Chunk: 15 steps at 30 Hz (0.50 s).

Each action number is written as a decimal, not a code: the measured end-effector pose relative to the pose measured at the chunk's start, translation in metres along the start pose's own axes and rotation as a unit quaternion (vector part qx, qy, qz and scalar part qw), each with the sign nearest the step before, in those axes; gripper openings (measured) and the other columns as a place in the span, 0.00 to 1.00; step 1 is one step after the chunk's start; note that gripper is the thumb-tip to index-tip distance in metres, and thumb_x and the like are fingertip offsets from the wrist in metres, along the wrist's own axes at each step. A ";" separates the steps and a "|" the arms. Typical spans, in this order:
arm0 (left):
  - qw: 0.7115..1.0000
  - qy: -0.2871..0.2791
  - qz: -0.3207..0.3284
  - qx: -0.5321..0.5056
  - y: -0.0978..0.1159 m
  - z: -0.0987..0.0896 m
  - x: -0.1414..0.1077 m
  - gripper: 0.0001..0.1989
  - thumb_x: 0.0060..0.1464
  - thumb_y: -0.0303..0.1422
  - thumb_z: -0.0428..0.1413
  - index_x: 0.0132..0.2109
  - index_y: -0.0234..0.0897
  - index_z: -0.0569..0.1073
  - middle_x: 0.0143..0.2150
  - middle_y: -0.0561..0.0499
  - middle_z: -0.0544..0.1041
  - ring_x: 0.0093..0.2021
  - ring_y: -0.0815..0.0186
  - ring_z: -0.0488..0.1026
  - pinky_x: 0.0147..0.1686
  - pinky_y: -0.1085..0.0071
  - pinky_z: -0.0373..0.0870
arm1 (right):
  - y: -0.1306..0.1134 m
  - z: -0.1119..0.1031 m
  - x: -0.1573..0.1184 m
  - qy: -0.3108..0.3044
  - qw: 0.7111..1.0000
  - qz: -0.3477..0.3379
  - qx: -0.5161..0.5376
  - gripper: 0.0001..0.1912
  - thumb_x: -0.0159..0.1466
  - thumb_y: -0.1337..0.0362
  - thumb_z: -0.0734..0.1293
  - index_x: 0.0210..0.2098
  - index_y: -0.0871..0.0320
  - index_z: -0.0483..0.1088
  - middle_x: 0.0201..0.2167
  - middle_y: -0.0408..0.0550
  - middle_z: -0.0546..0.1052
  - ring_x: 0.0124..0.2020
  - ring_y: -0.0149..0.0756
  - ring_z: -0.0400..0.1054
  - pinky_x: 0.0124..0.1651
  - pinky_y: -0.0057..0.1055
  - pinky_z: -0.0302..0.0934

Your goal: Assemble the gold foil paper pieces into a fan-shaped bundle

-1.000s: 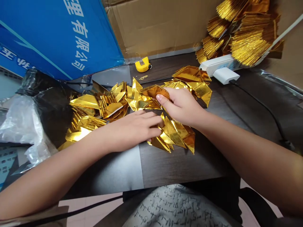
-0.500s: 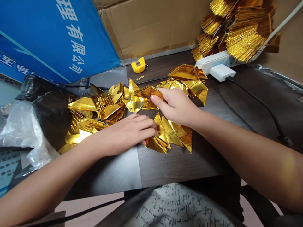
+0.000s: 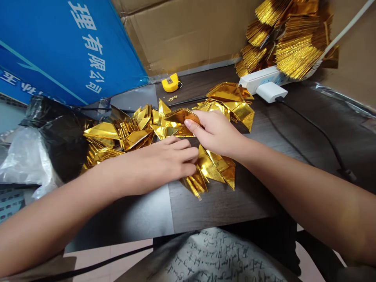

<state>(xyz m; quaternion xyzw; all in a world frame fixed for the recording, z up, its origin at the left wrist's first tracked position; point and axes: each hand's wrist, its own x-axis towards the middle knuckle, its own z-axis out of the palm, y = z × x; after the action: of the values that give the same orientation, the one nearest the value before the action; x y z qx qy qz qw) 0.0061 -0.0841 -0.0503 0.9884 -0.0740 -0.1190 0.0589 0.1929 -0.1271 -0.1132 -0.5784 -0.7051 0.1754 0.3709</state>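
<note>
My right hand [image 3: 216,131] pinches a folded gold foil piece [image 3: 180,116] between thumb and fingers, above the middle of the table. Lower and to the left, my left hand [image 3: 167,158] has its fingers curled round the edge of some gold foil pieces [image 3: 194,182], whose pointed ends stick out below it. More folded pieces [image 3: 219,166] lie just right of these, under my right wrist. A heap of folded gold foil [image 3: 117,135] spreads beyond my left forearm. Another small group [image 3: 230,100] lies behind my right hand.
A yellow tape measure [image 3: 170,82] lies near the cardboard box [image 3: 190,35]. Bundles of gold foil [image 3: 296,51] lean over a white power strip [image 3: 258,76] with a plugged-in charger [image 3: 270,92]. Left are a blue box [image 3: 58,47] and a black plastic bag [image 3: 66,145].
My left hand has closed more round the foil pieces, and their lower tips have shifted and fanned out. My right hand keeps its hold. The whole view has shifted slightly.
</note>
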 end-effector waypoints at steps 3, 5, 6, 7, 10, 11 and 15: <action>0.999 0.001 0.023 0.023 0.002 0.007 0.007 0.08 0.59 0.26 0.56 0.45 0.40 0.75 0.55 0.48 0.73 0.53 0.59 0.67 0.53 0.65 0.59 | 0.000 -0.001 0.001 -0.003 1.000 0.003 0.004 0.18 0.71 0.63 0.57 0.25 0.53 0.50 0.19 0.39 0.57 0.23 0.31 0.50 0.30 0.32 0.43; 0.999 0.005 0.041 0.035 0.003 0.014 0.010 0.09 0.59 0.26 0.55 0.46 0.39 0.74 0.55 0.48 0.73 0.53 0.60 0.68 0.55 0.65 0.59 | 0.000 -0.001 0.001 -0.005 1.000 0.004 0.006 0.18 0.71 0.63 0.57 0.25 0.54 0.50 0.19 0.39 0.57 0.23 0.31 0.50 0.30 0.32 0.43; 0.998 0.010 0.047 0.040 0.003 0.016 0.010 0.08 0.60 0.25 0.54 0.46 0.38 0.74 0.52 0.47 0.74 0.52 0.60 0.69 0.56 0.64 0.59 | -0.001 -0.001 0.001 -0.007 1.000 0.003 0.007 0.18 0.71 0.63 0.57 0.25 0.54 0.50 0.19 0.39 0.57 0.23 0.31 0.50 0.30 0.32 0.43; 0.998 0.016 0.052 0.044 0.003 0.019 0.009 0.08 0.61 0.25 0.53 0.45 0.38 0.74 0.50 0.47 0.74 0.50 0.60 0.69 0.57 0.63 0.58 | -0.001 -0.002 0.001 -0.009 1.000 0.002 0.007 0.18 0.71 0.63 0.57 0.25 0.54 0.50 0.19 0.39 0.57 0.23 0.31 0.50 0.30 0.33 0.42; 0.997 0.038 0.053 0.044 0.002 0.021 0.006 0.11 0.64 0.24 0.48 0.47 0.39 0.73 0.42 0.49 0.73 0.45 0.61 0.69 0.57 0.60 0.56 | -0.001 -0.002 0.000 -0.011 1.000 0.001 0.008 0.18 0.71 0.63 0.58 0.25 0.54 0.50 0.19 0.38 0.56 0.23 0.31 0.49 0.31 0.33 0.42; 0.997 0.044 0.051 0.040 0.001 0.021 0.004 0.14 0.66 0.24 0.46 0.51 0.40 0.72 0.41 0.49 0.72 0.43 0.62 0.68 0.57 0.60 0.56 | -0.001 -0.002 0.000 -0.012 1.000 0.001 0.008 0.18 0.71 0.63 0.58 0.25 0.54 0.50 0.19 0.38 0.56 0.23 0.31 0.49 0.31 0.33 0.42; 0.999 0.037 0.024 -0.005 -0.001 0.014 -0.003 0.19 0.70 0.24 0.39 0.59 0.37 0.67 0.39 0.49 0.71 0.40 0.64 0.67 0.52 0.64 0.58 | -0.001 -0.002 0.000 -0.012 1.000 0.002 0.012 0.18 0.71 0.63 0.58 0.25 0.54 0.50 0.19 0.38 0.56 0.23 0.31 0.50 0.31 0.33 0.42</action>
<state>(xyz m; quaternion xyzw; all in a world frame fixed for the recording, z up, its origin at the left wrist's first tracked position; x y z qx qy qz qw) 0.0001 -0.0838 -0.0634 0.9897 -0.0949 -0.0814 0.0698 0.1938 -0.1275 -0.1109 -0.5727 -0.7065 0.1916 0.3690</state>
